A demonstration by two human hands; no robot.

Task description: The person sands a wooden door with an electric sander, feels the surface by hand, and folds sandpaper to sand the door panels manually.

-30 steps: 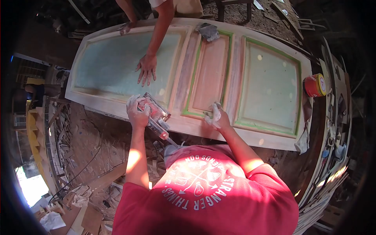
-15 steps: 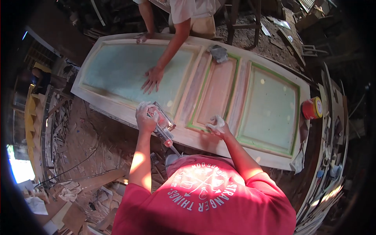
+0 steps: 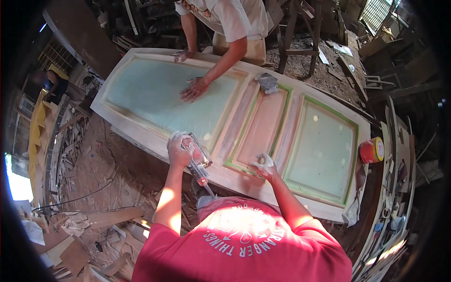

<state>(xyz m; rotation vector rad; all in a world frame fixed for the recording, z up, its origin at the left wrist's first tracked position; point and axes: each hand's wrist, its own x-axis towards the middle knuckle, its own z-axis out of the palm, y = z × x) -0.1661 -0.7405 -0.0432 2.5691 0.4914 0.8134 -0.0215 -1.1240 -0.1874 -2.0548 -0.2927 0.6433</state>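
A large pale door point(image 3: 225, 157) with recessed green and pinkish-brown panels lies in front of me. My left hand point(image 3: 180, 149), coated in white dust, grips a rectangular dark-edged tool point(image 3: 201, 157) with a reddish middle and a narrow shank pointing toward me. Its exact kind is unclear. The tool is at the door's near edge. My right hand point(image 3: 264, 166), also whitened, has its fingers curled at the lower border of the narrow middle panel point(image 3: 263, 129). Whatever those fingers hold, if anything, is hidden.
Across the door, a co-worker's hand point(image 3: 195, 89) lies spread on the large panel. A grey crumpled piece point(image 3: 268, 83) rests near the far edge. At right stands a red-and-yellow can point(image 3: 371, 150). Wood scraps point(image 3: 75, 251) and a cable point(image 3: 96, 197) litter the floor.
The view has shifted, so the door appears lower. The co-worker's spread hand has moved toward the far side of the panel. My hands stay nearly in place over the door's near edge.
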